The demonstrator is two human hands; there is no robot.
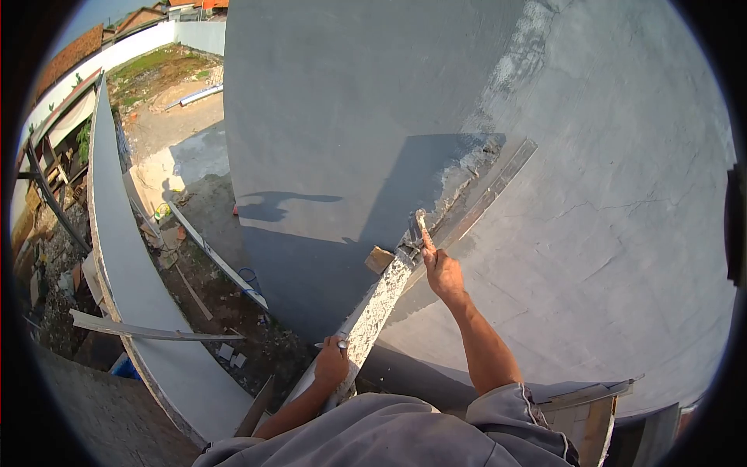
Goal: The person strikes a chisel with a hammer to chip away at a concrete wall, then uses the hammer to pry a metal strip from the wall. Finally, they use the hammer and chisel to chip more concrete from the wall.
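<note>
My right hand [444, 274] is closed, with a finger stretched along a short, pale, mortar-smeared piece [422, 219] that I cannot clearly make out. It is at the upper end of a rough strip of whitish mortar [380, 310] on the narrow wall top. A long straight wooden batten [498, 187] lies against the grey wall just beyond this hand, along a ragged mortar edge [459, 187]. Lower down, my left hand [332, 364] is closed at the left side of the strip. A small shiny round end shows at its fingers; the rest of that thing is hidden.
A small wooden block [379, 260] sits beside the mortar strip. The large grey plastered wall [311, 101] fills the middle and right. At left, a lower white wall [148, 288] has a plank [156, 330] across it. Debris-strewn ground lies far below.
</note>
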